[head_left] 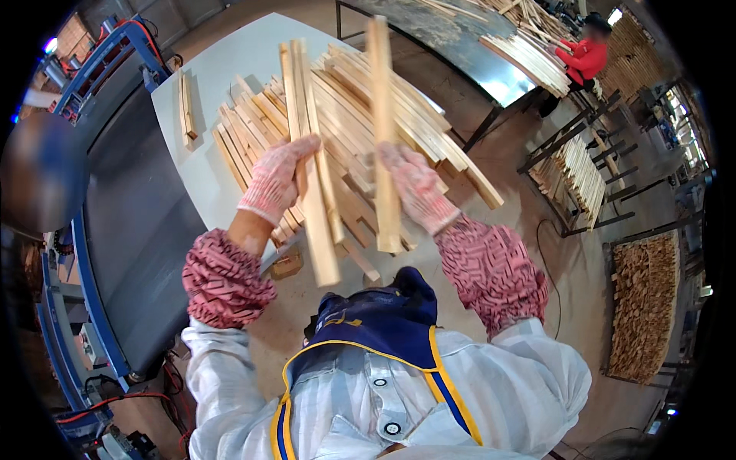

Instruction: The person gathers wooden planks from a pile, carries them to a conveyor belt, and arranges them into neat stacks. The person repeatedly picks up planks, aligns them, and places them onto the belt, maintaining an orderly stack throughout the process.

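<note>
My left hand (pixel 274 178), in a pink knitted glove, grips two long pale wooden slats (pixel 307 115) held upright in front of me. My right hand (pixel 414 186), gloved the same way, holds one wooden slat (pixel 381 92) that also stands nearly vertical. Both hands hover above a loose pile of similar wooden slats (pixel 360 100) lying on a white table (pixel 207 176). The slats' lower ends reach down past the table's near edge.
A black conveyor belt with a blue frame (pixel 130 222) runs along my left. Two short slats (pixel 185 111) lie apart on the table. A person in red (pixel 584 57) works at a far table (pixel 460 38) stacked with slats. Racks of wood (pixel 579 176) and a crate of offcuts (pixel 644 307) stand right.
</note>
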Demonstrator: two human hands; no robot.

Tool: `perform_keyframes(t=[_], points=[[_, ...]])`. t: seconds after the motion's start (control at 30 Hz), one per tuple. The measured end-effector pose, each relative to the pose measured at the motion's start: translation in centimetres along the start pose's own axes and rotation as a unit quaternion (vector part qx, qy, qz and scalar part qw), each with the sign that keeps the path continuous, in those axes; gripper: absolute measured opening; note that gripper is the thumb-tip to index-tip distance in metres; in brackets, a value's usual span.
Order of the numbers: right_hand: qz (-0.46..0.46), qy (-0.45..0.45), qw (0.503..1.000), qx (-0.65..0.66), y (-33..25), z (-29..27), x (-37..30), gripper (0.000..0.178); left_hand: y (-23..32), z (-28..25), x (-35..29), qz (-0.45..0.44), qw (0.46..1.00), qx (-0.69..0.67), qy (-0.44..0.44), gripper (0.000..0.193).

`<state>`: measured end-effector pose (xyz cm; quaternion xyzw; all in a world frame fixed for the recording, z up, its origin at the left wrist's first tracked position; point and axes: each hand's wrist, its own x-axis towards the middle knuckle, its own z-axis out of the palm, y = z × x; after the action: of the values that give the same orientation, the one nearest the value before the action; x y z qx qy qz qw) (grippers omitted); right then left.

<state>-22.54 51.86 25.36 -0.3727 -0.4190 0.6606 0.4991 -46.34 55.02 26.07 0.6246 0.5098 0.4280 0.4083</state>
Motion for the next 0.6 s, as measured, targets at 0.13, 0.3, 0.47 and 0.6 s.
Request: perform_keyframes(t=[0.13,0.3,0.47,0.6], points=[[-0.051,0.009,0.893,-0.447,2.0,2.6,4.7,0.076,-2.6,1.2,1.4,0.136,0.915,0.379,0.029,0.041],[0.077,-0.094,0.767,-0.630,-1.7,4.1,8.1,0.083,-2.6,2.3,4.8,-0.304,0.932,-0.134,0.147,0.055],[0.019,-0.118,0.632,-0.766,-2.2,8.0,4.3,0.103,-0.2,-0.7,4.9,-0.299,0.944,0.111,-0.084,0.059],[0.071,-0.148,0.623,-0.765,-2.1,8.3,6.6,0.108,-0.5,-2.7,3.2,-0.272,0.961,0.019,-0.052,0.050]])
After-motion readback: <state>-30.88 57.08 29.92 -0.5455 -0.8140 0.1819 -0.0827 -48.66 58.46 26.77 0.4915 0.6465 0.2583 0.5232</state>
